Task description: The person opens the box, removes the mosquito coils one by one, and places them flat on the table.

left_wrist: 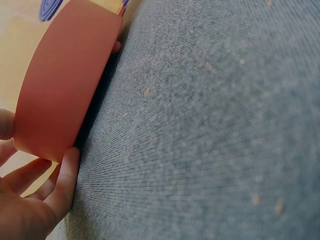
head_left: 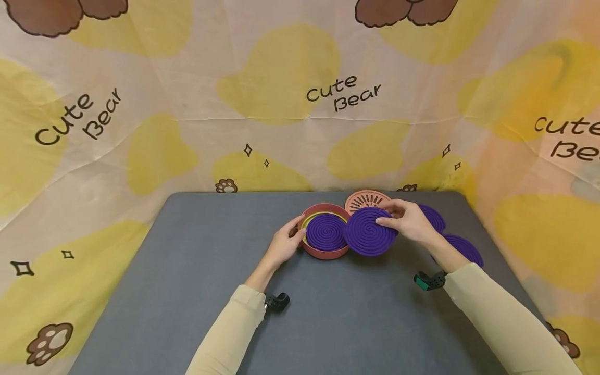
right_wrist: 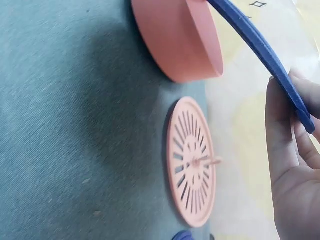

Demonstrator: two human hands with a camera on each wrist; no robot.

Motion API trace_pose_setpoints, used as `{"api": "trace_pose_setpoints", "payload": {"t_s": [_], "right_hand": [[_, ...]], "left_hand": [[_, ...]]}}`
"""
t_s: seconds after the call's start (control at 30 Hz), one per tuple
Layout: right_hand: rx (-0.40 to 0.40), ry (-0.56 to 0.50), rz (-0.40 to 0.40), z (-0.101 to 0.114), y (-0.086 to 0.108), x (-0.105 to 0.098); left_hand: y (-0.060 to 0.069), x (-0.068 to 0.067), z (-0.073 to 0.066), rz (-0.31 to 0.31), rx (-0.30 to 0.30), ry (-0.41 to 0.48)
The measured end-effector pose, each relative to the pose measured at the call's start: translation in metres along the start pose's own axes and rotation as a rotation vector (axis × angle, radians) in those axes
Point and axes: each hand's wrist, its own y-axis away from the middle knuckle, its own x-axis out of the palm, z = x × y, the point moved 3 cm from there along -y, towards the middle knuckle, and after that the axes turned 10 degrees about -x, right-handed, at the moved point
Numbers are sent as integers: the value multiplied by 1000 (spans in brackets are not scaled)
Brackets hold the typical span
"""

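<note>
Right hand (head_left: 412,225) pinching held coil (head_left: 367,237) by box (head_left: 326,255), left hand (head_left: 283,246) on box

Round pink box sits on grey worktop (head_left: 197,281), toward the far side, right of centre. Left hand grips the box's left wall, thumb and fingers on it. Inner coil (head_left: 326,232), purple, lies in the box; yellow strip (head_left: 310,221) shows between it and the wall, left and far.

Right hand pinches held coil, also purple, at its right edge, thumb on near face, fingers behind. Held coil is raised and tilted, its left edge overlapping the box's right rim in head view; can't tell if touching.

Pink slotted lid (right_wrist: 194,161) lies flat just right of the box, knob (right_wrist: 215,160) up, partly hidden behind held coil in head view. Two more purple coils at right: far coil (head_left: 433,216), near coil (head_left: 465,250), latter partly behind right forearm.

Patterned cloth (head_left: 281,94) hangs behind.
</note>
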Motion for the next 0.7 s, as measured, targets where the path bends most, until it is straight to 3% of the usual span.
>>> {"api": "trace_pose_setpoints", "payload": {"t_s": [0.33, 0.7], "right_hand": [[79, -30, -22, -16, 23, -16], [77, -46, -48, -44, 43, -25]], "left_hand": [[-3, 3, -4, -1, 1, -14], [-1, 1, 1, -7, -6, -9]]}}
